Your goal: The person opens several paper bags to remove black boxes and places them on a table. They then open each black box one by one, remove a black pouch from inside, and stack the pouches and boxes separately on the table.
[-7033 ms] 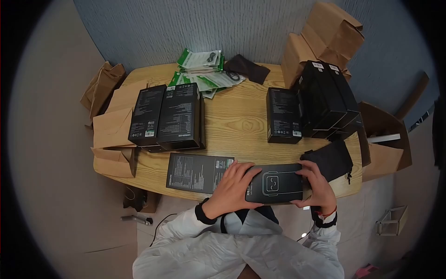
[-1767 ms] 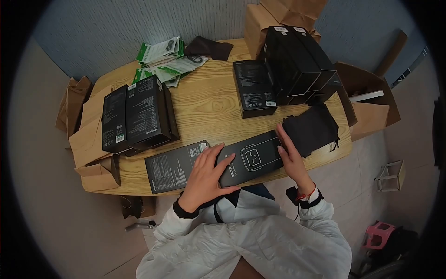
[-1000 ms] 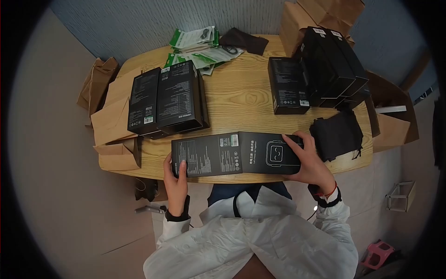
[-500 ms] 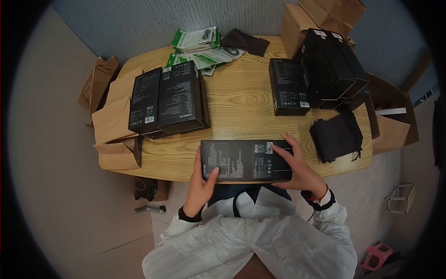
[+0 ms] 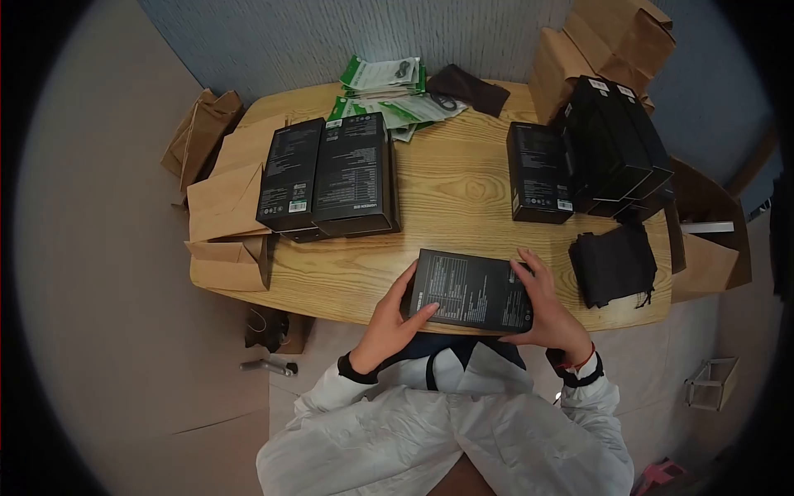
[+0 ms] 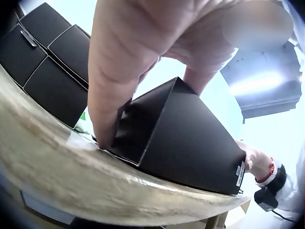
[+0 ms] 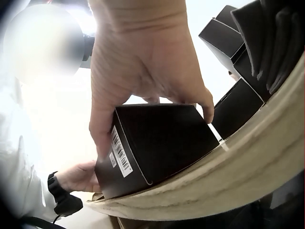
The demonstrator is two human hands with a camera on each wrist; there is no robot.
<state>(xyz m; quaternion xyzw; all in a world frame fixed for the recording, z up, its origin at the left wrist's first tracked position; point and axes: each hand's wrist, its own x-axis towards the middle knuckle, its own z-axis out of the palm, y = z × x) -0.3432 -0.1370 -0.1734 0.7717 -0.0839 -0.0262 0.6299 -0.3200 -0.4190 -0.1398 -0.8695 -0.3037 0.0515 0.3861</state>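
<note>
Near the front edge of the wooden table [image 5: 447, 227], a black cardboard box [image 5: 467, 289] lies with a face of small white print upward. My left hand [image 5: 393, 321] grips its left end, thumb over the near corner and fingers along the end. On the right end, my right hand [image 5: 556, 312] holds the box with thumb on the near side and fingers across the far side. The left wrist view shows the plain dark side of the box [image 6: 190, 143] close over the tabletop. A barcode label marks the box [image 7: 162, 138] in the right wrist view. No smiley-face panel shows.
Black printed boxes [image 5: 351, 178] stand at left, beside brown paper bags [image 5: 227, 198]. At right are another box [image 5: 540, 169], taller black boxes [image 5: 616, 149] and dark drawstring pouches [image 5: 614, 264]. Green-and-white packets [image 5: 385, 78] and a dark pouch [image 5: 471, 89] lie at the back.
Earlier, the printed piece lay left of a smiley-face piece. My left hand brought the printed piece rightward over the smiley one, which dropped from sight; both hands now hold the box's ends.
</note>
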